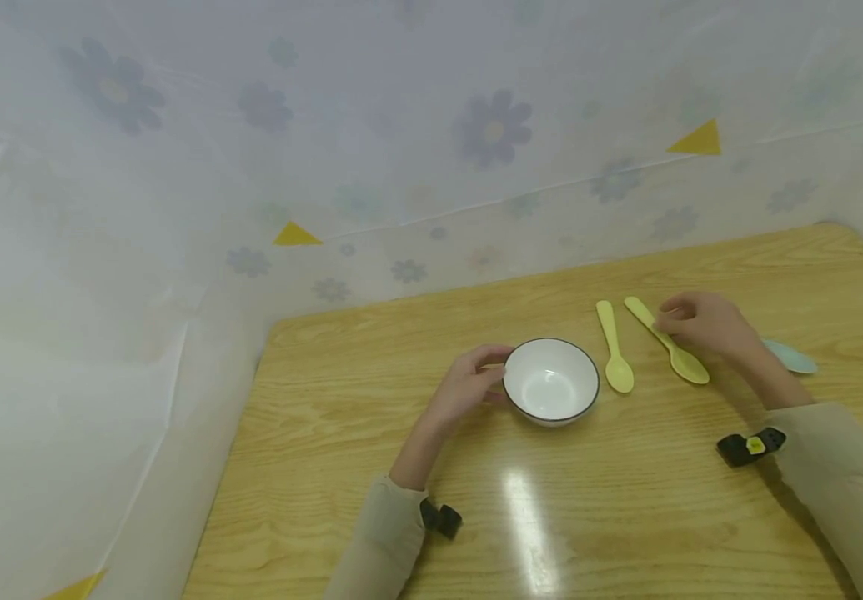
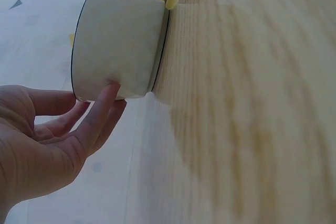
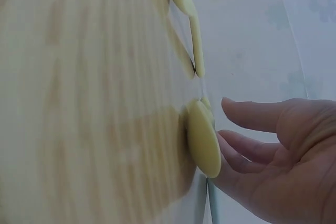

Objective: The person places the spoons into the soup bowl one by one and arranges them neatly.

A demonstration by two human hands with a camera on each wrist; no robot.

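Beside left hand (image 1: 469, 387), bowl (image 1: 551, 382), touching

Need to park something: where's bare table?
Free: the near table between the sleeves, and the far right corner behind the right hand. Crowded: the row of bowl, two yellow spoons and blue spoon.

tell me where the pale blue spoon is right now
In the head view the pale blue spoon lies on the table at the far right, partly hidden behind the right hand, just right of the two yellow spoons.
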